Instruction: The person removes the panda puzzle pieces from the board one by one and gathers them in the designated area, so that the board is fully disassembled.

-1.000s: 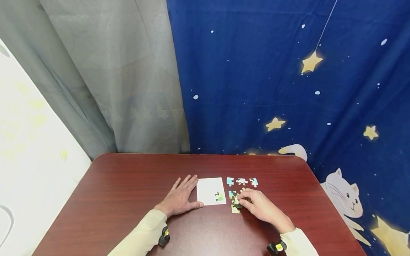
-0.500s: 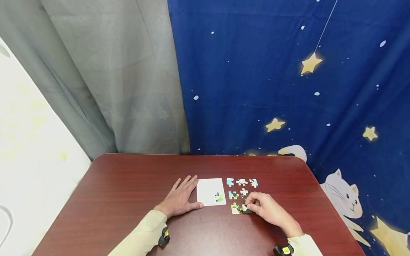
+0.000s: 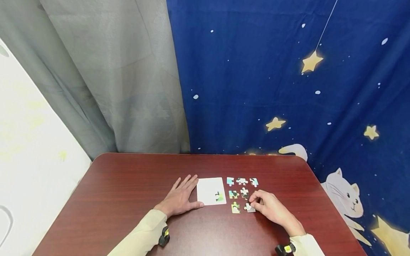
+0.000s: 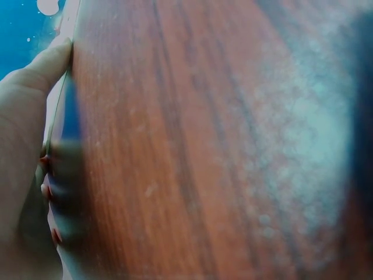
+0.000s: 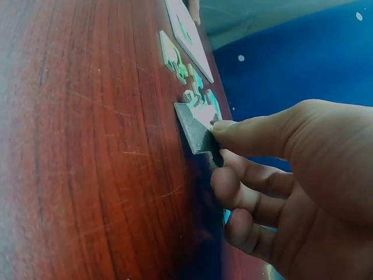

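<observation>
My left hand (image 3: 178,200) lies flat with fingers spread at the left edge of a white square puzzle board (image 3: 209,188). Its thumb tip reaches the board's near left corner. One green, black and white piece (image 3: 219,196) sits in the board's near right corner. To the right, my right hand (image 3: 271,209) pinches a black and white jigsaw piece (image 5: 198,129) between thumb and fingers, raised at a slant in the right wrist view. A yellow-green piece (image 3: 235,208) lies left of it. The left wrist view shows part of the left hand (image 4: 29,111) along the board's side.
Several more loose pieces lie in rows beyond, among them a light blue one (image 3: 230,181), a white one (image 3: 242,181) and a black and white one (image 3: 244,193). Everything rests on a dark red wooden table (image 3: 144,170) before a blue star curtain (image 3: 240,89).
My right hand has moved right, carrying the black and white jigsaw piece away from the yellow-green one and leaving a gap between them. The left hand has stayed put.
</observation>
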Tool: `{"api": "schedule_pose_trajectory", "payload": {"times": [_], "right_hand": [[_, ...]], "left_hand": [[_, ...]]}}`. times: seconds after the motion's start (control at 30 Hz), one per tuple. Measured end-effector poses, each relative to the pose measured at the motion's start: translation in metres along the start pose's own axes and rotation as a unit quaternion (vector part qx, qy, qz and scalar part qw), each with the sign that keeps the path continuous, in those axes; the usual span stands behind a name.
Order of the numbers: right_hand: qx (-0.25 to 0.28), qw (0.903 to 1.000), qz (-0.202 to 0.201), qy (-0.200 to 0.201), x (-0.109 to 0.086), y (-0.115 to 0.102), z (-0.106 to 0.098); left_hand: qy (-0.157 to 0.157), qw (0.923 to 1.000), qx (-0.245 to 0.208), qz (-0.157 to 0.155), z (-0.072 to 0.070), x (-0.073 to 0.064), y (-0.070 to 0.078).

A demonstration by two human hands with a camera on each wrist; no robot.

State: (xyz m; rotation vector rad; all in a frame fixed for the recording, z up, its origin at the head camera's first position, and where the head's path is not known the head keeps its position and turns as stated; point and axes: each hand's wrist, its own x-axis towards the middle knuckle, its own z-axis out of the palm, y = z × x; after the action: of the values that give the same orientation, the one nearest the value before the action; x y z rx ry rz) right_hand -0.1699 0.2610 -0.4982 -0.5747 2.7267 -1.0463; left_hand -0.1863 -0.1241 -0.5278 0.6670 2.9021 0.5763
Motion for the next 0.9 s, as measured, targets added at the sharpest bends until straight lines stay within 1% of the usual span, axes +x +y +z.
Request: {"api": "schedule_pose_trajectory", "payload": {"times": [0.1, 0.4, 0.57, 0.67, 0.8, 0.9], "right_hand": [[0.001, 0.9999, 0.003, 0.012, 0.001, -0.002, -0.001], [-0.011, 0.9997, -0.017, 0.011, 0.012, -0.014, -0.002], [-0.019, 0.999, -0.041, 0.003, 0.022, -0.023, 0.002], [-0.022, 0.9987, -0.045, -0.005, 0.029, -0.029, 0.006], [-0.033, 0.9985, -0.039, -0.02, 0.041, -0.038, 0.013], [-0.047, 0.997, -0.053, -0.029, 0.049, -0.046, 0.018]], "left_hand": [[-0.001, 1.0, 0.0, -0.002, 0.0, 0.0, 0.0], [0.001, 1.0, 0.0, -0.003, 0.001, 0.001, 0.0], [0.0, 1.0, -0.001, -0.003, 0.001, 0.001, 0.0], [-0.002, 1.0, -0.001, -0.003, 0.001, 0.001, 0.0], [0.0, 1.0, -0.003, -0.001, 0.0, 0.0, 0.0], [0.0, 1.0, -0.005, -0.001, 0.001, 0.0, 0.0]]}}
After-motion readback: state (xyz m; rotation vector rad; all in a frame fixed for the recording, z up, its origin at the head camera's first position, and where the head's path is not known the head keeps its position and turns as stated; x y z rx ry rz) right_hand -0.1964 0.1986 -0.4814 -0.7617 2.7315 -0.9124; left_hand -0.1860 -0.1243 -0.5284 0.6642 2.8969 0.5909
